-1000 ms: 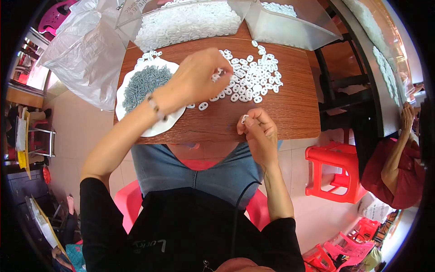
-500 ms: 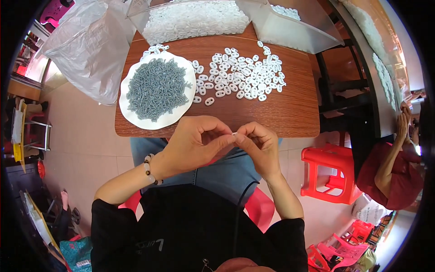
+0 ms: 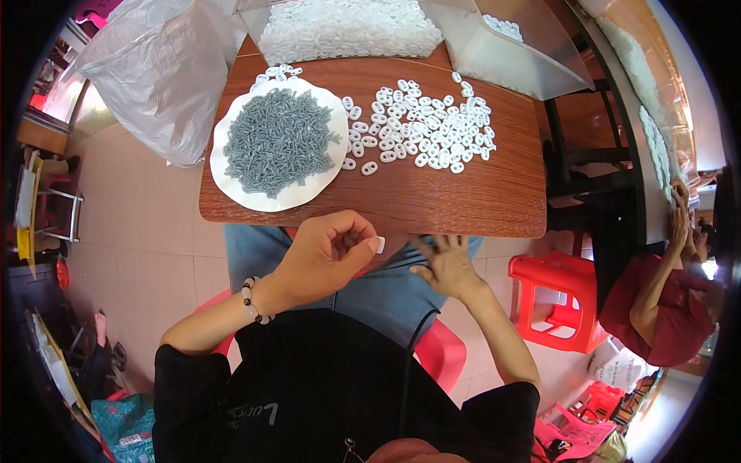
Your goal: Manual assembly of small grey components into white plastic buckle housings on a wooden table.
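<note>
My left hand (image 3: 320,255), with a beaded bracelet on its wrist, pinches a small white plastic piece (image 3: 380,245) between thumb and forefinger, just in front of the table edge. Most of that piece is covered by the fingertips. Over my lap, my right hand (image 3: 453,270) has its fingers spread, holding nothing, close to the front edge of the table. A white wavy-rimmed plate (image 3: 225,181) bears a heap of small grey rod-like pieces (image 3: 278,143) that resemble springs. Right of it lie many loose white oval two-hole pieces (image 3: 436,127).
The brown wooden table (image 3: 386,202) carries a clear bin of white pieces (image 3: 351,31) at its back, beside another translucent bin (image 3: 513,62). A large plastic bag (image 3: 166,85) stands left, a red stool (image 3: 552,297) right. Another person in a red top (image 3: 664,309) works at far right.
My hands have parted. The right hand has let go, spread its fingers and moved slightly down and right; the left keeps the white piece. The view has shifted slightly.
</note>
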Motion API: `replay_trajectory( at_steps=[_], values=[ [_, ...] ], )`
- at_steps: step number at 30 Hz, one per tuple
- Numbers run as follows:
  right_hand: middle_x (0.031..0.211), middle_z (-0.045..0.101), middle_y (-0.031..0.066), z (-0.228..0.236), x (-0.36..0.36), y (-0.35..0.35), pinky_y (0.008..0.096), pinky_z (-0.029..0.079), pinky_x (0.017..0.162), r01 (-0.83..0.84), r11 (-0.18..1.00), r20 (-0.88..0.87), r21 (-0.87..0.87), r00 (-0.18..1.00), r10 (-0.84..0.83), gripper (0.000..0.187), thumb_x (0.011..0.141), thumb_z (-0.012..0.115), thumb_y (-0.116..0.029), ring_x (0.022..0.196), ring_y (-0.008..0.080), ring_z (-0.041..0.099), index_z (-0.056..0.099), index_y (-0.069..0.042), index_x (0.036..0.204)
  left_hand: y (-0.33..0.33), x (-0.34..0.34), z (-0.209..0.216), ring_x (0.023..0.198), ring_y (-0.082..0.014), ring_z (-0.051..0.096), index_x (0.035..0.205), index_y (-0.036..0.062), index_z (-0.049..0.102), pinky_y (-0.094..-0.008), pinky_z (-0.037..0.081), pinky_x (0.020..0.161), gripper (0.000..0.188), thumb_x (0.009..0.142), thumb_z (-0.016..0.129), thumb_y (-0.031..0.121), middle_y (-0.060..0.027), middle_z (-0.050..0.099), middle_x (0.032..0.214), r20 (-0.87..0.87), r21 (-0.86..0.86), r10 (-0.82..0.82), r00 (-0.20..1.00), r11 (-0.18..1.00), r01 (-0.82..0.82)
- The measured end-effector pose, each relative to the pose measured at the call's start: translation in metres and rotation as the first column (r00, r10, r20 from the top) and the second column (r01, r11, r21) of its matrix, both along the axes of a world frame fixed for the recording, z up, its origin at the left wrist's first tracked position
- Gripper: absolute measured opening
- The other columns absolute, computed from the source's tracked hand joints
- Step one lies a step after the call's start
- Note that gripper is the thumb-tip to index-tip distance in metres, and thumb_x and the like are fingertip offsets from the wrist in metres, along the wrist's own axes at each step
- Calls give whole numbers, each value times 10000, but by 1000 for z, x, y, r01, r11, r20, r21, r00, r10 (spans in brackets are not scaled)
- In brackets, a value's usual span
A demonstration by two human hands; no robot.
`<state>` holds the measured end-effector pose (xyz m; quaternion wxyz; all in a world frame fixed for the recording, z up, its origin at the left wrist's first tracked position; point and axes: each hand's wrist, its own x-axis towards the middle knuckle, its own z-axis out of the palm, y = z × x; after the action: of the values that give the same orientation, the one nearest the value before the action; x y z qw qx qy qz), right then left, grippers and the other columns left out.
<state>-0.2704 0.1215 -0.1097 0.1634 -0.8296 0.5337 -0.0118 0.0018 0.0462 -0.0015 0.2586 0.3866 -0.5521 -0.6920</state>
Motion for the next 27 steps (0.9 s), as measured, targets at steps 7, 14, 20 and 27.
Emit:
replay_trajectory(
  at_steps=[7,14,20,27],
  values=[
    [1473,261,217,22,19,-10,614,138,1072,532,845,-365,62,800,-477,800,770,590,-643,1357,434,178,422,-186,1403,1,2,0,675,-3,495,886,20,604,-169,410,593,102,895,628,119,36,587,778,10,-65,-51,999,997,52],
    [1272,549,167,-12,-8,9,588,118,1092,458,887,13,-54,889,-458,402,842,644,-393,1264,324,411,687,-103,1117,4,3,-2,679,-2,517,892,18,608,-167,426,603,95,891,640,107,28,604,793,-55,-15,-59,997,998,58],
    [1064,671,150,3,-3,20,545,74,1122,396,909,193,-130,909,-369,190,840,668,-187,1152,279,547,733,-86,988,2,8,6,697,-1,520,911,9,608,-169,433,618,102,898,637,106,27,609,812,-57,3,-32,998,999,32],
    [975,698,116,84,34,40,255,510,671,444,743,534,501,518,-669,183,818,712,-101,761,114,649,703,-17,980,0,-2,-2,714,-9,524,942,1,612,-172,433,622,149,911,637,144,19,616,836,-82,55,-24,996,998,28]
  ],
)
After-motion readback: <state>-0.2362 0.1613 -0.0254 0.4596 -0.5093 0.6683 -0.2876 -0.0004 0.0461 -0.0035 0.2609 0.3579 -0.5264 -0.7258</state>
